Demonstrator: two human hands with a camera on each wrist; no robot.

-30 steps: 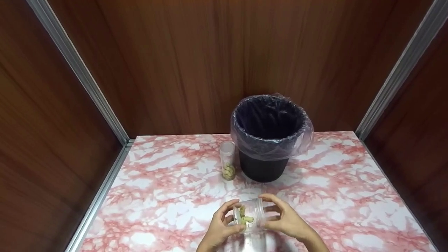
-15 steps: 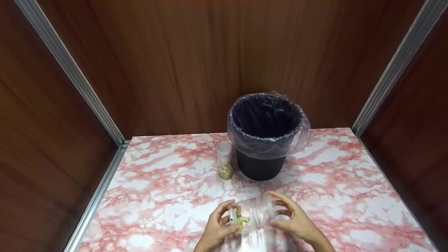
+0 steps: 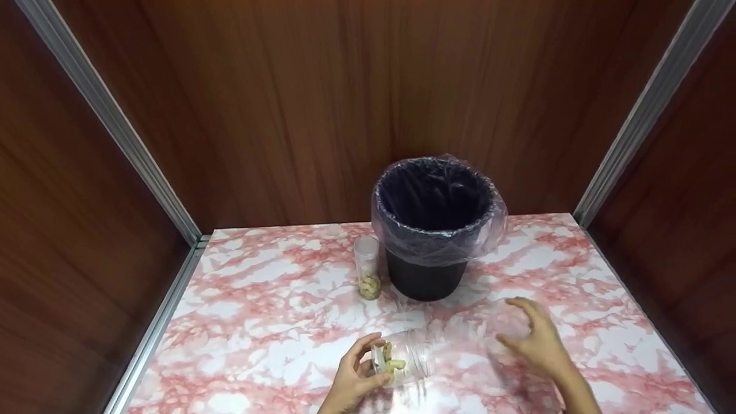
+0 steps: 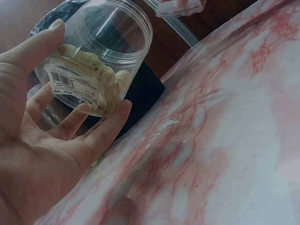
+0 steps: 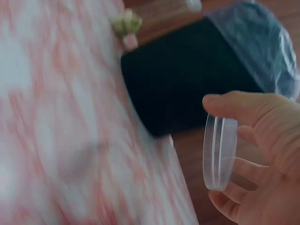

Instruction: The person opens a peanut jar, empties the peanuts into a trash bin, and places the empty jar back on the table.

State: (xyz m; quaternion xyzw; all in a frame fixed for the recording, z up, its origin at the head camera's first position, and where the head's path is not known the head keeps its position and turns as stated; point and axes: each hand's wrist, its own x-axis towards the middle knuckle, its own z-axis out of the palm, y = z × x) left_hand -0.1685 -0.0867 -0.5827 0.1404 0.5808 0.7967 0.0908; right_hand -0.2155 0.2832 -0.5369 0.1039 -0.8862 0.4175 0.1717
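Observation:
My left hand (image 3: 353,376) grips the base of a clear plastic jar (image 3: 409,351) tipped on its side, its uncovered mouth facing right. Inside, near the base, lie a few peanuts in their shells (image 3: 395,364); the left wrist view shows a white barcode label (image 4: 75,86) on the jar's bottom. Off to the right of the jar, my right hand (image 3: 539,339) holds a clear round lid (image 5: 220,152) by its rim between thumb and fingers. That lid is blurred and faint in the head view.
A black bin (image 3: 425,282) lined with a thin purplish bag (image 3: 437,247) stands behind the hands. Left of it is a tall clear container (image 3: 367,261) with peanuts at its bottom. Brown panels (image 3: 299,115) enclose the red-and-white marbled table (image 3: 259,322).
The lid has come off the jar, and my right hand has carried it away to the right. My left hand keeps the jar in nearly the same place.

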